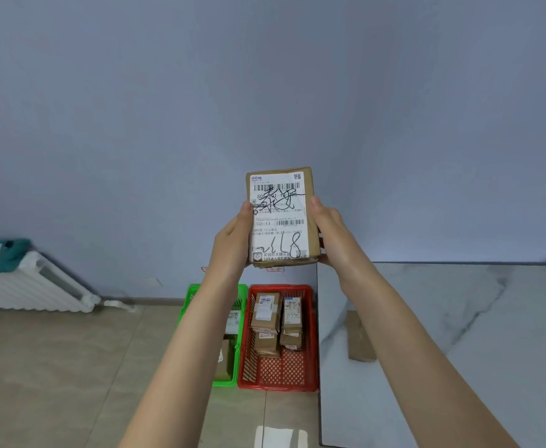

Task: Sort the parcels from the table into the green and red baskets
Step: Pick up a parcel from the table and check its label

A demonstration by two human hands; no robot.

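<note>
Raised left hand [233, 236], raised right hand [331, 236], each grip curled round sides of brown parcel [281, 215], label facing camera

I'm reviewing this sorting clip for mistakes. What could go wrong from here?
The left hand and right hand hold the parcel high by its side edges; a slip could drop it. The green basket and red basket stand side by side, so a loose drop might land in the wrong one. Handwriting crosses the label; it might be misread.
</note>
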